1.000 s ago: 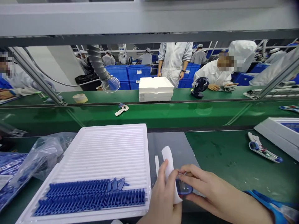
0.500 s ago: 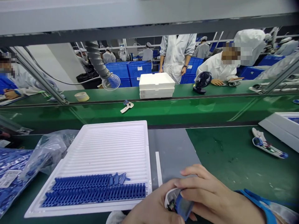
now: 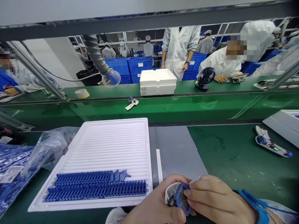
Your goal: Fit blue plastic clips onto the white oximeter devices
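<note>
Both my hands meet at the bottom edge over a grey mat [image 3: 176, 149]. My left hand [image 3: 154, 207] cups a small white housing [image 3: 170, 194] with wiring showing inside. My right hand [image 3: 216, 203] presses its fingertips on a blue part [image 3: 181, 199] set against that housing. To the left lies a white ribbed tray [image 3: 109, 146] with rows of small blue parts [image 3: 98, 186] along its near edge. A thin white strip [image 3: 159, 165] lies on the mat beside the tray.
Clear bags of blue parts [image 3: 28, 155] lie at the left. A white-and-blue unit [image 3: 271, 144] and a white tray [image 3: 283, 123] sit at the right. On the green conveyor [image 3: 187, 107] lies another unit [image 3: 132, 103]. Beyond are stacked foam boxes [image 3: 157, 81], a small fan [image 3: 205, 77] and seated workers.
The white housing, held upright a second ago, has been brought down and turned toward me between both hands. My view has tilted, and the unit on the conveyor has drifted right.
</note>
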Demonstrator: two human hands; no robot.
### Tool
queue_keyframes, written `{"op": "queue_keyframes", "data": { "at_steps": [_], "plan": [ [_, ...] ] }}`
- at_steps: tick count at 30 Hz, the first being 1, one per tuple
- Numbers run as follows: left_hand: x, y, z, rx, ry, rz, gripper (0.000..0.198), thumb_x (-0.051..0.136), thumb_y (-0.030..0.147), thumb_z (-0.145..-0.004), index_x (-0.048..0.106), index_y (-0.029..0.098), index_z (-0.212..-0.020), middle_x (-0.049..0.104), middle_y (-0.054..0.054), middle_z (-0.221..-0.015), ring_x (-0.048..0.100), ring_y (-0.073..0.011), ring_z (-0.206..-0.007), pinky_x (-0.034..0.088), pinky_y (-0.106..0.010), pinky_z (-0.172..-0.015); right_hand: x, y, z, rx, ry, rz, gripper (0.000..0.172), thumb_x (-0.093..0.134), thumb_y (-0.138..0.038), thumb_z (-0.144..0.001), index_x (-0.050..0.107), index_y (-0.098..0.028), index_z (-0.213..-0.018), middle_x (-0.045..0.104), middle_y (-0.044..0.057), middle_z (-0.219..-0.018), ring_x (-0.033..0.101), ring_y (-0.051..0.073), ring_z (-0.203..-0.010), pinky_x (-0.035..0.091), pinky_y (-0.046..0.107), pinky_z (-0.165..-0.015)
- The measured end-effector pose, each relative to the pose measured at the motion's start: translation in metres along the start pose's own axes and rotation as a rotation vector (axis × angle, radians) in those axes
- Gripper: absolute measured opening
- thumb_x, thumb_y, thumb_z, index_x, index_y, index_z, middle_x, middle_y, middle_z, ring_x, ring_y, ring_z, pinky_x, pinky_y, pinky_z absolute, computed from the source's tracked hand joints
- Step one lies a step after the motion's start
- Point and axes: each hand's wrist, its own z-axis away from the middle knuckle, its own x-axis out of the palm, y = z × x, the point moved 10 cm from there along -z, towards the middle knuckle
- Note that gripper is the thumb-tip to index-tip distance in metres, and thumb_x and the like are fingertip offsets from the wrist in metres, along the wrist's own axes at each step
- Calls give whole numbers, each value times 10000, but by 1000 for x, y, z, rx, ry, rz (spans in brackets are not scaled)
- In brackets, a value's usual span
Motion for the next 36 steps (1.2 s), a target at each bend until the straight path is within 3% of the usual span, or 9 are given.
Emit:
{"op": "queue_keyframes", "data": {
  "at_steps": [4,7,17,21,25,27,29,33,36],
  "plan": [
    [-7,-2,-2,12,32,-92,716,833,427,-556,520,165,-1145,535,-20,-858,497,-100,-773,347,-219,-702,-8,0,-15,-8,-3,-37,279,531,-170,-895,563,-163,-1172,698,86,-937,619,203,-946,507,306,-833],
    [-11,0,0,2,72,-249,734,833,467,-520,537,175,-1125,519,-18,-896,476,-130,-827,340,-239,-734,-15,12,-31,93,15,-207,146,501,-135,-885,517,-210,-1008,641,54,-821,589,163,-786,491,317,-737],
    [-12,1,2,-19,104,-409,760,797,543,-520,526,182,-1131,543,-20,-930,488,-162,-840,361,-272,-757,3,18,-41,202,-218,-356,111,388,-116,-917,384,-221,-951,528,24,-796,441,148,-705,396,322,-718],
    [-9,8,-1,92,66,-255,724,805,507,-550,493,191,-1122,537,-45,-966,500,-140,-801,359,-261,-731,0,14,-27,217,-120,-395,114,389,-132,-922,397,-232,-978,507,30,-822,457,161,-749,410,317,-723],
    [-13,31,2,288,231,-527,625,793,490,-579,521,261,-1093,335,-69,-1301,374,-278,-1196,311,-368,-974,11,51,3,645,194,-733,143,401,-328,-956,429,-259,-1078,471,34,-881,480,155,-794,452,280,-695],
    [-15,37,6,329,325,-681,588,770,494,-609,527,287,-1103,334,-70,-1296,178,-310,-1329,249,-429,-1054,42,63,18,888,196,-1056,176,427,-388,-949,450,-261,-1068,473,12,-835,493,121,-725,457,246,-653],
    [-18,37,8,336,380,-769,595,767,501,-605,523,312,-1114,288,-67,-1328,108,-328,-1355,293,-459,-1043,65,61,22,979,150,-1313,223,526,-399,-906,484,-243,-1061,507,2,-810,516,98,-687,460,228,-644],
    [-23,32,12,382,451,-926,870,774,528,-573,298,446,-1297,63,-53,-1430,438,-320,-1165,455,-466,-893,78,64,22,1008,121,-1409,284,661,-392,-816,583,-160,-959,572,25,-800,535,89,-676,462,217,-653],
    [-23,30,15,435,505,-1117,927,713,575,-621,140,494,-1345,20,-57,-1448,444,-332,-1168,442,-509,-917,79,66,23,1030,136,-1396,278,663,-398,-812,577,-148,-897,550,1,-748,506,70,-637,436,183,-603]
  ]
}}
